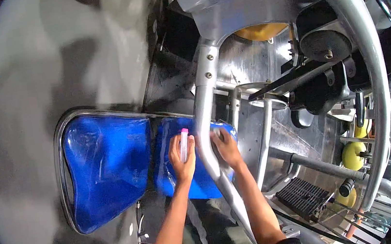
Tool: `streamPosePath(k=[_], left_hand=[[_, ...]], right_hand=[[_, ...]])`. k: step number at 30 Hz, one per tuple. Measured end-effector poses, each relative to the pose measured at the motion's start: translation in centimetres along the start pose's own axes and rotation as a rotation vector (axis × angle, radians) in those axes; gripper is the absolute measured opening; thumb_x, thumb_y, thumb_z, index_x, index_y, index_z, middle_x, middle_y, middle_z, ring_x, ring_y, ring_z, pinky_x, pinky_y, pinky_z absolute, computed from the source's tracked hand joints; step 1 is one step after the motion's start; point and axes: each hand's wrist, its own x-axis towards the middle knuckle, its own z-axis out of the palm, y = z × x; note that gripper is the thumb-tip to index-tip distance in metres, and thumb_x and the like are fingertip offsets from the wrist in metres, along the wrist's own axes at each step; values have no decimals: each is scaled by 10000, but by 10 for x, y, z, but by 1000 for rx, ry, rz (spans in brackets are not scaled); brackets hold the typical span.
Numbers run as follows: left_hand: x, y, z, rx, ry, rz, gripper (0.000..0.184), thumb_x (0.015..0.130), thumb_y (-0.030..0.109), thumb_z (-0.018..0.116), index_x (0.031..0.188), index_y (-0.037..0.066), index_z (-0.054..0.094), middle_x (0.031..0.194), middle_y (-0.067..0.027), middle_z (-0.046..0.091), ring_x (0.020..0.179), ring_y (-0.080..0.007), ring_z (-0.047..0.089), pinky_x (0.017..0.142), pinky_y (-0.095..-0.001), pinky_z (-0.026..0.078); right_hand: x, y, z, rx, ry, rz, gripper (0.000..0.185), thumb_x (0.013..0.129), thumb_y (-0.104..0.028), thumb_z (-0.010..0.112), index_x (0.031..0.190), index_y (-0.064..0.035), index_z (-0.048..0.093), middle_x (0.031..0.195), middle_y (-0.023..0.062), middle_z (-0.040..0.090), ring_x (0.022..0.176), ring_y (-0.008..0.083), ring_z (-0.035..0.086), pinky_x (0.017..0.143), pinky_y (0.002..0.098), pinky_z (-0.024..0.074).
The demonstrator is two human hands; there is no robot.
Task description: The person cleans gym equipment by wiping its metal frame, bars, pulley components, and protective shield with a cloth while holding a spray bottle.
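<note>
Left hand [183, 165] fingers clamp the clear, pink-capped plastic tube [184, 147], cap toward twelve; at three, beyond the curved silver metal pole [203, 121], the blurred right hand [228, 149], finger state unclear. A slack grip could drop the tube onto the glossy blue seat [204, 185].

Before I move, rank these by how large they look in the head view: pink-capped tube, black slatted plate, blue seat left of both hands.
1. Blue seat
2. Black slatted plate
3. Pink-capped tube, in the left hand
</note>
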Motion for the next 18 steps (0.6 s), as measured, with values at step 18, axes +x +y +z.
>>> streamPosePath(k=[18], left_hand=[[11,6,53,152,457,24,186,905,164,663,988,1,629,903,-170,600,804,-323,600,700,-426,466]], right_hand=[[52,-26,19,682,229,-36,359,983,-373,564,1148,-60,506,986,109,575,882,127,470,801,297,415]])
